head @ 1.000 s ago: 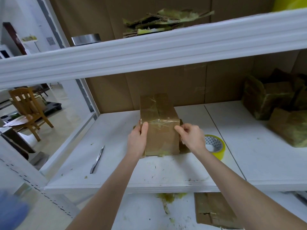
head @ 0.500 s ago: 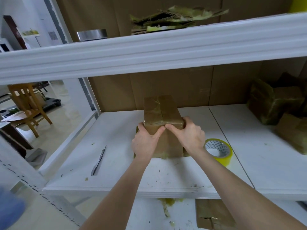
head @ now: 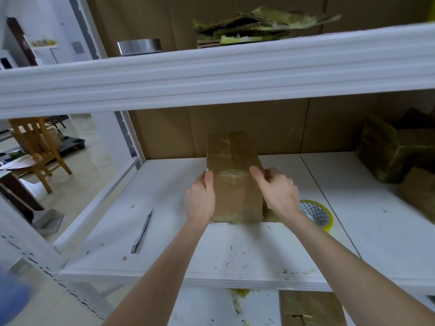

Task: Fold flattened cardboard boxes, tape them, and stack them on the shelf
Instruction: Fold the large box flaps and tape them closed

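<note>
Head view: the left hand (head: 200, 201) has its grip on the left side of the cardboard box (head: 235, 189), with the thumb laid along the front corner near the top and the other fingers hidden past the side. The right hand (head: 279, 194) clasps the right side, its fingers curled at the upper front edge, where a strip of clear tape (head: 231, 172) crosses. The box stands upright on the white shelf (head: 235, 260), its top flaps closed and taped along the seam.

At 4 o'clock from the box, just beside the right wrist, lies a yellow tape roll (head: 317, 216). At 8 o'clock, apart from the box, lies a utility knife (head: 142, 231). Toward 3 o'clock, well apart, sit more taped boxes (head: 388, 156). At 12 o'clock, the upper shelf (head: 211, 74) carries flattened cardboard (head: 259, 24) and a metal tin (head: 140, 46).
</note>
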